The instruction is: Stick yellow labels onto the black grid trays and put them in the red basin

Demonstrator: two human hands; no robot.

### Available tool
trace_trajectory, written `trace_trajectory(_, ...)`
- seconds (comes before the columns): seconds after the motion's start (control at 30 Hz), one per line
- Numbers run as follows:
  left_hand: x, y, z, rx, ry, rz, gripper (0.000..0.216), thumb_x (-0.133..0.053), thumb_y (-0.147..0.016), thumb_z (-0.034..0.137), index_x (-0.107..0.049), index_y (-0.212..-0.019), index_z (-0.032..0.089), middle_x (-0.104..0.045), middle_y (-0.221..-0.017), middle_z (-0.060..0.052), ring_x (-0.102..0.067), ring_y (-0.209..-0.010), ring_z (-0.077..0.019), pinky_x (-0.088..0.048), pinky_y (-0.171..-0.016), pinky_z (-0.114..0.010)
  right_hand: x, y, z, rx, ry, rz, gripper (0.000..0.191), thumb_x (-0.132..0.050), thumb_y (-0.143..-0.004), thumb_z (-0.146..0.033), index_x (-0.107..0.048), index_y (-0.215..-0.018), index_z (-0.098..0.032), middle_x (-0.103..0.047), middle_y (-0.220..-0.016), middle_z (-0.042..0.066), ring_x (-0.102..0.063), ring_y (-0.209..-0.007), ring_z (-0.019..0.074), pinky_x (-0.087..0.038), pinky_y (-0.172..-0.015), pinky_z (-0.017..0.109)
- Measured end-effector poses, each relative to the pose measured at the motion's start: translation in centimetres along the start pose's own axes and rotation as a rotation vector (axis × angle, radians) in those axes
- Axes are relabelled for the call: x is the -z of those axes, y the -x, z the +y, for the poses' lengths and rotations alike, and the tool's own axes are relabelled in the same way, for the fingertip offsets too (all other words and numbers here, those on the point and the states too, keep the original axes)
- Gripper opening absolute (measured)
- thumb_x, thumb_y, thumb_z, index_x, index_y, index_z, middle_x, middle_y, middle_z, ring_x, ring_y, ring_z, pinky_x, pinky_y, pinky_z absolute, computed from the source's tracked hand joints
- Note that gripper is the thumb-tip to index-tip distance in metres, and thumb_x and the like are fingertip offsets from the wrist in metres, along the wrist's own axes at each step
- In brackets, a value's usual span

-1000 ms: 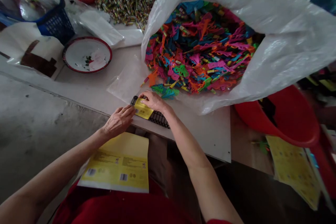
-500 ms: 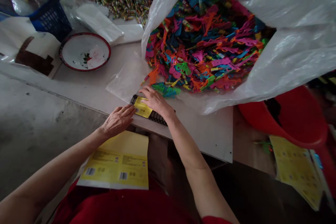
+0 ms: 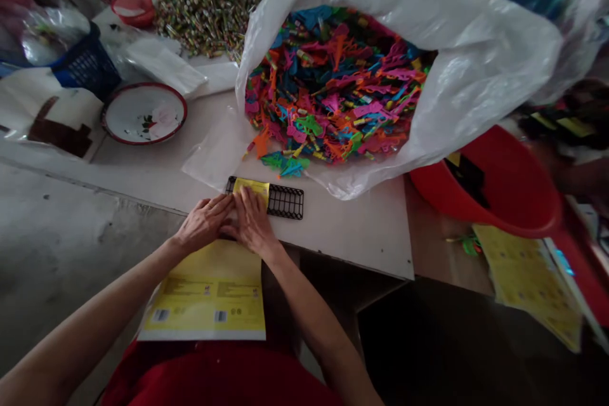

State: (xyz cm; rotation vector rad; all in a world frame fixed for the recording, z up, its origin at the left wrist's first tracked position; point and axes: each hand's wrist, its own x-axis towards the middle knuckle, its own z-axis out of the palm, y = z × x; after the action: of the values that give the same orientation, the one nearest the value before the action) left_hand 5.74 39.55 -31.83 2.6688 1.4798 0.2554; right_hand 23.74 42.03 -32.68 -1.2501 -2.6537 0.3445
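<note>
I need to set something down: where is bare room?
The table corner right of the black rack, in front of the white bag, is bare; so is the strip between red-rimmed dish and front edge. Crowded: the back, with heaped pieces, and around the left hand and right hand.

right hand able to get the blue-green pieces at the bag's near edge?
Probably yes: the black rack lies between the right hand and those pieces, but looks low enough to reach over.

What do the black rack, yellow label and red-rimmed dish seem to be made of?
Black rack: probably matte plastic, perhaps coated metal; thin bars, little shine. Yellow label: likely smooth paper, perhaps film; thin, printed sheet. Dish: probably glossy enamelled metal; shiny white surface, dark rim marks.
</note>
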Motion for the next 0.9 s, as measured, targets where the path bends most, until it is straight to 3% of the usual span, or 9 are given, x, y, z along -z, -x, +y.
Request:
trace_trajectory(0.1,0.2,0.0,0.1,0.005,-0.013,-0.025,0.043,-0.040,-0.094,0.022,-0.047,-0.136,0.014,-0.050,-0.140,-0.012,-0.044,-0.129,-0.0234,-0.041,-0.098,-0.038,0.9,1.8,2.5,-0.107,0.110,-0.010,0.078,-0.040,-0.092,-0.059,-0.028,-0.145,-0.003,-0.021,-0.153,0.021,-0.015,-0.143,0.0325,-0.014,-0.115,0.055)
trace_trajectory(0.2,0.9,-0.8,0.5,0.014,-0.010,-0.036,0.040,-0.046,-0.092,0.023,-0.053,-0.130,0.015,-0.053,-0.137,-0.014,-0.047,-0.127,-0.0249,-0.041,-0.100,-0.040,1.6,3.3,3.5,-0.171,0.161,-0.031,0.078,-0.037,-0.093,-0.059,-0.026,-0.146,-0.002,-0.020,-0.153,0.021,-0.016,-0.143,0.0306,-0.013,-0.115,0.056)
trace_trajectory(0.3,1.7,-2.6,1.2,0.040,-0.016,0.001,0.047,-0.054,-0.088,0.039,-0.054,-0.127,0.011,-0.046,-0.141,-0.020,-0.039,-0.133,-0.0308,-0.032,-0.109,-0.048,1.8,3.3,3.7,-0.155,0.170,-0.032,0.079,-0.042,-0.091,-0.059,-0.029,-0.145,-0.003,-0.021,-0.153,0.021,-0.017,-0.143,0.0320,-0.016,-0.114,0.058)
trace_trajectory(0.37,1.8,-4.1,1.5,0.045,-0.021,0.005,0.060,-0.045,-0.091,0.049,-0.047,-0.134,0.008,-0.036,-0.148,-0.022,-0.030,-0.138,-0.0338,-0.022,-0.113,-0.054,2.0,2.6,3.9,-0.115,0.165,0.002,0.078,-0.047,-0.090,-0.056,-0.029,-0.145,-0.004,-0.021,-0.153,0.021,-0.015,-0.143,0.0324,-0.016,-0.114,0.058)
trace_trajectory(0.47,1.2,-5.6,1.7,0.035,-0.024,-0.019,0.061,-0.022,-0.097,0.046,-0.035,-0.142,0.007,-0.033,-0.149,-0.020,-0.028,-0.139,-0.0331,-0.017,-0.112,-0.058,2.0,1.2,4.8,-0.046,0.133,0.038,0.078,-0.052,-0.088,-0.053,-0.031,-0.145,-0.005,-0.023,-0.152,0.023,-0.016,-0.143,0.0342,-0.019,-0.113,0.058)
trace_trajectory(0.57,0.0,-5.1,1.7,0.031,-0.041,0.011,0.058,-0.028,-0.097,0.042,-0.033,-0.143,0.008,-0.034,-0.149,-0.021,-0.030,-0.139,-0.0325,-0.020,-0.112,-0.058,2.2,1.1,5.7,-0.010,0.131,0.059,0.073,-0.053,-0.087,-0.054,-0.039,-0.142,-0.009,-0.033,-0.148,0.022,-0.028,-0.139,0.0335,-0.026,-0.112,0.055)
trace_trajectory(0.7,-2.2,-2.6,1.1,-0.013,-0.088,0.097,0.061,-0.040,-0.092,0.045,-0.035,-0.144,0.013,-0.034,-0.149,-0.019,-0.033,-0.137,-0.0332,-0.016,-0.112,-0.061,3.2,4.1,5.9,-0.007,0.229,0.169,0.066,-0.049,-0.084,-0.063,-0.049,-0.136,-0.023,-0.055,-0.130,0.012,-0.052,-0.118,0.0259,-0.041,-0.105,0.042)
trace_trajectory(0.8,-3.4,-1.7,1.2,-0.101,-0.106,0.185,0.059,-0.042,-0.091,0.039,-0.034,-0.145,0.020,-0.039,-0.147,-0.014,-0.038,-0.135,-0.0326,-0.011,-0.113,-0.060,4.2,7.7,5.2,-0.029,0.288,0.221,0.066,-0.047,-0.083,-0.065,-0.046,-0.137,-0.028,-0.062,-0.117,0.007,-0.057,-0.105,0.0219,-0.048,-0.094,0.036)
trace_trajectory(0.9,-3.0,-2.1,3.5,-0.260,-0.065,0.208,0.063,-0.047,-0.088,0.042,-0.032,-0.146,0.024,-0.041,-0.146,-0.013,-0.041,-0.132,-0.0328,-0.007,-0.114,-0.058,5.8,11.3,3.7,-0.093,0.259,0.244,0.069,-0.048,-0.081,-0.067,-0.045,-0.138,-0.027,-0.063,-0.113,0.006,-0.057,-0.102,0.0201,-0.049,-0.089,0.033)
